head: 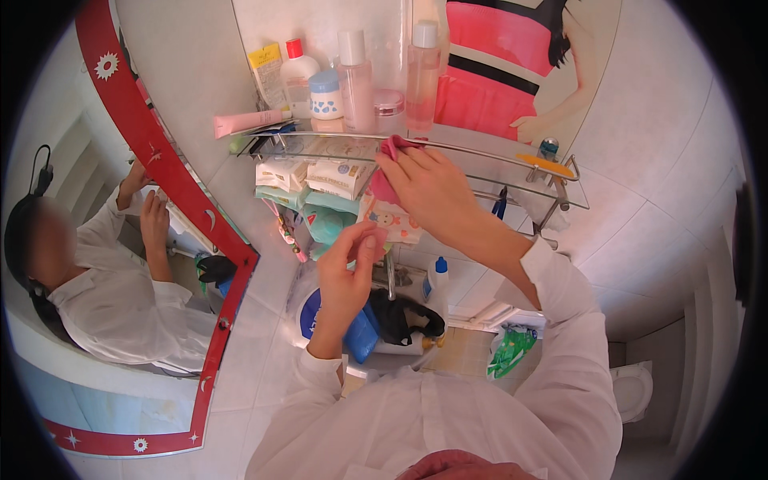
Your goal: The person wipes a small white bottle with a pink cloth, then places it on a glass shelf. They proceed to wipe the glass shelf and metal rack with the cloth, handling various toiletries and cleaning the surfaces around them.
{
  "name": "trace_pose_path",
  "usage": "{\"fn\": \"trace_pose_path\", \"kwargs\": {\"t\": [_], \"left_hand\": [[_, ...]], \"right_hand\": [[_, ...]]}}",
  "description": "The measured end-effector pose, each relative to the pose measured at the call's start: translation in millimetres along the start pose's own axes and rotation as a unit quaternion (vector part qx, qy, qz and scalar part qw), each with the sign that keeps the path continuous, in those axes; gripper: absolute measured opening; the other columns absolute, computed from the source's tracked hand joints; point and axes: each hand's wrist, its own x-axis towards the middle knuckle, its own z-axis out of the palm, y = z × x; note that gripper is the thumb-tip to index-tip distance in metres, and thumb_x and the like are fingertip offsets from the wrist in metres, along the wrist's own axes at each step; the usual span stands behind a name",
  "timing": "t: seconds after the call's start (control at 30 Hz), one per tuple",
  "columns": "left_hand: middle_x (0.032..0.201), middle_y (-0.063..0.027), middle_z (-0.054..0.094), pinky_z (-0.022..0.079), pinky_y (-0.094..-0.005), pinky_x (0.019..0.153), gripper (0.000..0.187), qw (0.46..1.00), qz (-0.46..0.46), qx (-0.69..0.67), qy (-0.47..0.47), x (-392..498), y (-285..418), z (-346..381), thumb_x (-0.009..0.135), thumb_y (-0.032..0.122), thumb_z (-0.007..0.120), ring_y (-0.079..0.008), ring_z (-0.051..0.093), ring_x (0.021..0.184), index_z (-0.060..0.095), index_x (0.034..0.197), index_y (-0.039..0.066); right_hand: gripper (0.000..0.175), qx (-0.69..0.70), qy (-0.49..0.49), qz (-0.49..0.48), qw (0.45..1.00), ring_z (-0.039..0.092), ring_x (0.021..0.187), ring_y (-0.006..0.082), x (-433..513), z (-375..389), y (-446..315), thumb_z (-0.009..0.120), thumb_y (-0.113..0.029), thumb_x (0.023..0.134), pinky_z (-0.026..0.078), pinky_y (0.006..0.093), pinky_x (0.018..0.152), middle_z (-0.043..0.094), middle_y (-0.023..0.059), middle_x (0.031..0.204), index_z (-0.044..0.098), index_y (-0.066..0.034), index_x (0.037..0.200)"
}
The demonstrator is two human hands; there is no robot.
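My right hand (441,192) grips a pink cloth (387,183) against the front rail of a glass shelf (498,187). Below it on the left, my left hand (348,276) is raised with curled fingers around a small pinkish item (375,243), mostly hidden by the fingers. Behind that hand are a patterned soft pack (399,225) and white tissue packs (339,178) on the lower level. A pink-tinted bottle (357,90), a clear bottle with a white cap (423,78), a blue-lidded jar (325,99) and a pink tube (246,123) stand or lie on the upper shelf.
A red-framed mirror (231,312) on the left reflects the person. An orange item (546,165) lies at the shelf's right end. Below are a blue-capped bottle (437,276), a black item (399,318) and a blue packet (361,336). A green bag (513,351) sits lower right, near a toilet (631,390).
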Motion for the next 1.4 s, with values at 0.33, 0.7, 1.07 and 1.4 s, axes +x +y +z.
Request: {"fn": "trace_pose_path", "kwargs": {"t": [0.33, 0.7, 1.07, 1.4], "left_hand": [[0.101, -0.0093, 0.074, 0.062, -0.0304, 0.079, 0.023, 0.998, -0.02, -0.005, 0.06, -14, -15, -45, 0.109, 0.013, 0.06, -0.0135, 0.071, 0.085, 0.066, 0.122, -0.004], [0.095, -0.007, 0.075, 0.056, -0.0254, 0.073, 0.017, 0.999, -0.014, -0.028, 0.02, -13, -10, -13, 0.106, 0.007, 0.062, -0.0118, 0.069, 0.078, 0.067, 0.119, -0.004], [0.099, -0.0092, 0.077, 0.059, -0.0266, 0.074, 0.017, 0.999, -0.042, -0.011, 0.009, -23, -20, -28, 0.106, 0.006, 0.061, -0.0127, 0.072, 0.082, 0.067, 0.118, -0.004], [0.098, -0.0083, 0.075, 0.059, -0.0274, 0.077, 0.019, 0.998, -0.055, 0.018, -0.002, -32, -25, -33, 0.107, 0.01, 0.06, -0.0135, 0.071, 0.081, 0.067, 0.119, -0.004]], "right_hand": [[0.055, 0.072, -0.094, 0.079, 0.99, 0.067, 0.106, 0.0371, -43, -100, 38, 0.076, -0.006, 0.082, 0.056, 0.0458, 0.09, 0.068, 0.0161, 0.114, 0.061, -0.0062, 0.135], [0.041, 0.096, -0.09, 0.064, 0.989, 0.068, 0.1, 0.0353, 46, -15, 41, 0.077, -0.016, 0.085, 0.056, 0.0451, 0.085, 0.071, 0.0149, 0.108, 0.066, -0.0092, 0.124], [0.039, 0.099, -0.032, 0.059, 0.993, 0.07, 0.097, 0.0338, 11, -28, 61, 0.079, -0.014, 0.082, 0.057, 0.0445, 0.082, 0.073, 0.0128, 0.104, 0.065, -0.0078, 0.118], [0.048, 0.106, -0.039, 0.044, 0.993, 0.069, 0.101, 0.0344, 45, 0, 39, 0.081, -0.011, 0.078, 0.056, 0.0464, 0.085, 0.072, 0.0114, 0.11, 0.063, -0.0107, 0.123]]}}
